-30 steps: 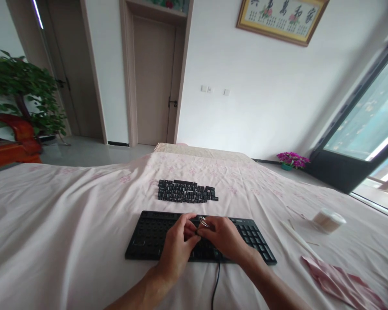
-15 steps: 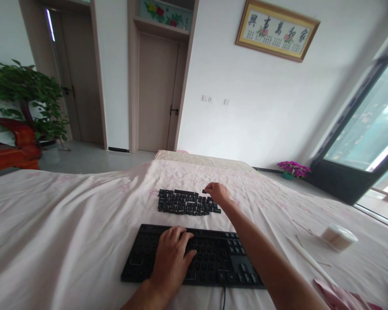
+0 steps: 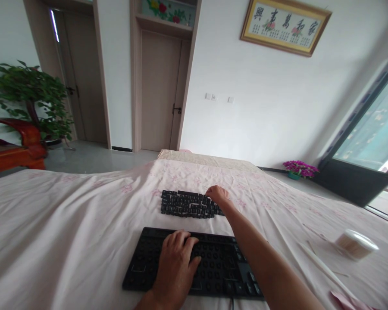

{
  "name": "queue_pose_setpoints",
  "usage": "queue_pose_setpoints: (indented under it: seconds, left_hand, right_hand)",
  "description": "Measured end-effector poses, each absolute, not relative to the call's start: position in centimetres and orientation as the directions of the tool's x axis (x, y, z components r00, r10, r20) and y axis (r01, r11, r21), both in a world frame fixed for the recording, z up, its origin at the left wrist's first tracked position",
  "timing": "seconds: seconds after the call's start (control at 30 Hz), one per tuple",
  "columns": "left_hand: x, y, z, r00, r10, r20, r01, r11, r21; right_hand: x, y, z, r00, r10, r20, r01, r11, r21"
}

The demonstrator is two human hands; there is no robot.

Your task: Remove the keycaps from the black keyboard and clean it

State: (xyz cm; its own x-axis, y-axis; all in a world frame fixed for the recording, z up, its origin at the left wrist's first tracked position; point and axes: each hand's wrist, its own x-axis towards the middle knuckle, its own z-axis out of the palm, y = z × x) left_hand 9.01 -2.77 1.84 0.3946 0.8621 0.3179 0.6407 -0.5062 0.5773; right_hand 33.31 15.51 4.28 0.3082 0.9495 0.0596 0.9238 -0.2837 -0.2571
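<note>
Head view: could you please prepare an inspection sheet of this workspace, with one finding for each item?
Surface: creased, pale, flower-patterned cloth.
Things: black keyboard, many keycaps missing; loose keycaps grouped in rows beyond it.
Clutter: clear container, pale rod and pink fabric, at the right.
Hands: left hand rests on the keyboard; right hand is at the loose keycaps, and whether it holds one cannot be told.
Cables: black cable at the keyboard's near edge; its far end is out of view.
Surroundings: doors, potted plant, framed picture, magenta flowers.
</note>
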Motion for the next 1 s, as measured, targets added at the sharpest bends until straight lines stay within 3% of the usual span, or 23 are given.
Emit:
queue_pose_setpoints:
  seconds: [0.53, 0.63, 0.77, 0.87, 1.0]
  left_hand:
    - [9.1, -2.9, 1.5, 0.385, 0.84, 0.383, 0.666, -0.54, 0.514]
    - [9.0, -3.1, 1.5, 0.402, 0.815, 0.417, 0.671, -0.572, 0.472]
    - [8.8, -3.3, 1.5, 0.439, 0.771, 0.461, 0.663, -0.624, 0.414]
    - [8.9, -3.7, 1.8, 0.48, 0.724, 0.495, 0.624, -0.678, 0.388]
    - [9.6, -4.9, 2.2, 0.53, 0.683, 0.503, 0.538, -0.729, 0.422]
  right_hand:
    - [32.3, 12.8, 6.9, 0.29, 0.946, 0.144, 0.916, -0.231, -0.328]
    - [32.0, 9.9, 8.2, 0.224, 0.959, 0.176, 0.9, -0.134, -0.414]
    - [31.3, 3.7, 9.2, 0.064, 0.951, 0.303, 0.784, 0.141, -0.605]
    - [30.5, -1.5, 9.0, 0.052, 0.962, 0.269, 0.649, 0.172, -0.741]
    - [29.7, -6.9, 7.7, 0.148, 0.974, 0.171, 0.47, 0.083, -0.879]
